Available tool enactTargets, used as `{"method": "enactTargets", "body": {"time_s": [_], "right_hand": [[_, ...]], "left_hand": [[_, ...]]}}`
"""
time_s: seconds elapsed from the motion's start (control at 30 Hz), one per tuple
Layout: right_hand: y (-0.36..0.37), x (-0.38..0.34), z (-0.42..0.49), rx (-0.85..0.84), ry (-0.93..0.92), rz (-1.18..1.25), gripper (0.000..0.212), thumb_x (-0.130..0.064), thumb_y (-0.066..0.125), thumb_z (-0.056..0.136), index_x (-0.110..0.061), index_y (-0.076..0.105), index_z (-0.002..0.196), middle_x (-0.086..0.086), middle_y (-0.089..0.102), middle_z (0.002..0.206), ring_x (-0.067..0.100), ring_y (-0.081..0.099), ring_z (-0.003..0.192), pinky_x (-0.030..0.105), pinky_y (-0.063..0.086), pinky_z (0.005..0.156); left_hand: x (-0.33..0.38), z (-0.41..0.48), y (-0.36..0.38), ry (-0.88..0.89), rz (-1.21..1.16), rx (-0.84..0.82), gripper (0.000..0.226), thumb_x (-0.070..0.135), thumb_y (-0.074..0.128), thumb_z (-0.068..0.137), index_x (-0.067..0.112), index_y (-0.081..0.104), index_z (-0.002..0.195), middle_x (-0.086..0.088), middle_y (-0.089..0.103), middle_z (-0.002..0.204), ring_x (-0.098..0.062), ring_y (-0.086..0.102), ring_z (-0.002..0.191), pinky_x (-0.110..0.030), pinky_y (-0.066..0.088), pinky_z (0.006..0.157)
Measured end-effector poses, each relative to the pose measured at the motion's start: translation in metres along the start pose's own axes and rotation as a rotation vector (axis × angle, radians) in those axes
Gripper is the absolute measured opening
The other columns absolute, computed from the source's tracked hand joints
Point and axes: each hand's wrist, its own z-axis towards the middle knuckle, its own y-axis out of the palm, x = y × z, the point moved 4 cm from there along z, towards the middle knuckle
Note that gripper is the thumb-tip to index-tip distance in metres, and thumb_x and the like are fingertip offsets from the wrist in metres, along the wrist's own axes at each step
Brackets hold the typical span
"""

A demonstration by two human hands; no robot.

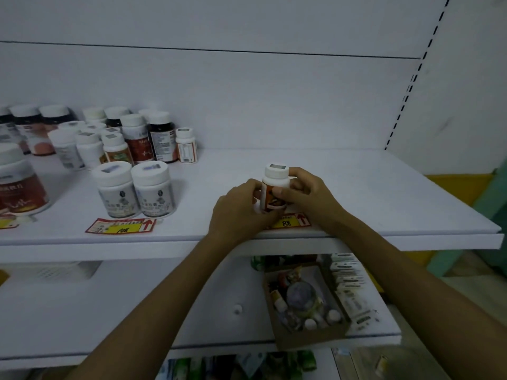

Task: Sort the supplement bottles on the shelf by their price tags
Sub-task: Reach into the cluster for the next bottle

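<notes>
both hands are wrapped around one small orange-label bottle [274,192], left hand [238,209] gripping its left side, right hand [307,194] curled round its right, thumb across the label; it stands upright near the shelf [384,193] front edge, right behind the 88 price tag [291,220]

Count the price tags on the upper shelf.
3: a tag cut off at left edge; the 108 tag mid-shelf; the 88 tag below the held bottle, partly behind the left hand. More may be hidden.
</notes>
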Motion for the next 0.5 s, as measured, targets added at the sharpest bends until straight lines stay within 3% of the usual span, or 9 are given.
{"method": "enactTargets", "body": {"time_s": [0.23,0.4,0.5], "right_hand": [[-0.0016,0.0016,0.0016,0.012,-0.005,-0.022,0.039,-0.024,0.068,0.085,-0.014,0.056,0.121,0.015,0.071,0.098,0.022,0.07,0.086,0.033,0.059,0.076],[-0.001,0.0025,0.0023,0.011,-0.03,-0.072,0.044,-0.017,0.074,0.079,-0.012,0.055,0.118,0.002,0.069,0.094,0.005,0.067,0.077,0.021,0.055,0.071],[0.0011,0.0019,0.0006,-0.013,-0.028,-0.104,0.052,-0.016,0.077,0.076,-0.014,0.053,0.122,0.003,0.067,0.106,0.012,0.066,0.091,0.024,0.057,0.077]], "left_hand": [[0.0035,-0.0015,-0.0014,-0.003,0.032,0.013,0.05,0.049,0.068,0.074,0.018,0.056,0.111,0.002,0.065,0.103,-0.01,0.053,0.082,-0.026,0.047,0.073],[0.0023,0.0003,-0.0005,-0.006,0.025,-0.018,0.05,0.043,0.07,0.074,0.016,0.054,0.112,0.0,0.065,0.107,-0.012,0.053,0.085,-0.029,0.047,0.076],[0.0024,0.0027,-0.002,-0.023,-0.049,-0.063,0.053,0.037,0.074,0.072,0.016,0.053,0.117,-0.002,0.063,0.112,-0.013,0.054,0.091,-0.026,0.044,0.076]]}}
